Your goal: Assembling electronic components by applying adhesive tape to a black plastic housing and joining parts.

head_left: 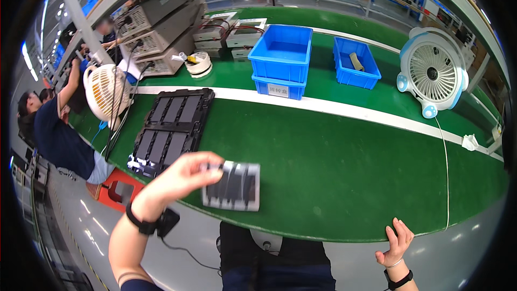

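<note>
My left hand (189,175) is closed on the upper left edge of a flat rectangular panel (232,186) with a pale frame and dark bands across it. The panel is a little blurred and hangs over the front edge of the green table (323,167); I cannot tell its exact kind. Just beyond that hand lies a black tray (200,124), with several dark rectangular pieces set in its compartments. Far to the right, my right hand (397,242) rests at the table's front edge, fingers apart and holding nothing.
Beyond a white strip stand stacked blue bins (277,67), a smaller blue bin (360,78) and a white-and-blue fan (431,73) whose cable (446,172) crosses the table. Grey equipment cases (161,32) and another fan (106,91) are at left, near a seated person (62,129).
</note>
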{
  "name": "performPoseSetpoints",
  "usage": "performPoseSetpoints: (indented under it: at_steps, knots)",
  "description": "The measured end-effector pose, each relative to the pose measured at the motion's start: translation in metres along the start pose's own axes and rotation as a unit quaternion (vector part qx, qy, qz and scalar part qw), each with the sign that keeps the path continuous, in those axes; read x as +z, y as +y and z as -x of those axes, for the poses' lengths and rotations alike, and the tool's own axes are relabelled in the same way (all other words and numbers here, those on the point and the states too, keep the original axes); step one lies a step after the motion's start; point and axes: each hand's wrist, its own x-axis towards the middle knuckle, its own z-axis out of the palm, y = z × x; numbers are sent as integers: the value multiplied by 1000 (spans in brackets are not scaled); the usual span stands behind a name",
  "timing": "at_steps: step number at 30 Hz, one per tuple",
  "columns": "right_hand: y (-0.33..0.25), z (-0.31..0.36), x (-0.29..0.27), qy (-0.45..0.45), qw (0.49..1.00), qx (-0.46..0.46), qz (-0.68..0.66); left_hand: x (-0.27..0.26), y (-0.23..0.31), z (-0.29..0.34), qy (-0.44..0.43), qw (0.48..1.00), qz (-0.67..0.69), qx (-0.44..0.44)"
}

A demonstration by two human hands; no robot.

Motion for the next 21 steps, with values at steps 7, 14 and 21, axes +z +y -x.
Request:
performPoseSetpoints:
  at_steps: [7, 14, 21]
  knots:
    - [-9, -16, -44, -51, 967, 19, -248, 16, 27, -90, -40, 999, -28, 3]
    - [-97, 79, -31, -389, 561, 270, -679, 22, 20, -190, -43, 993, -94, -50]
    - [-117, 85, 7, -353, 525, 281, -721, 17, 2, -203, -25, 983, -167, -77]
